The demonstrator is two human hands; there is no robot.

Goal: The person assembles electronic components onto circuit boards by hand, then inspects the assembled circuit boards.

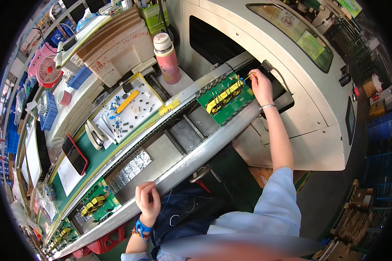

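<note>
A green circuit board (225, 101) with yellow-wrapped parts and a row of dark pieces along its far edge lies on the conveyor rails. My right hand (260, 87) is at the board's right end, thumb and fingertips pinched on a small thin yellow piece (250, 75); its exact kind is too small to tell. My left hand (148, 202) hovers by the near rail (178, 158), well away from that board. Its fingers are loosely curled in, with nothing seen in them. A second green circuit board (101, 203) sits on the conveyor to its left.
Beyond the rail, a white tray (147, 104) holds loose small components and a yellow strip. Nearby are a pink bottle (167, 61), a red-cased phone (75, 154) and a pink fan (45, 67). A large cream machine (300, 95) stands at the conveyor's right end.
</note>
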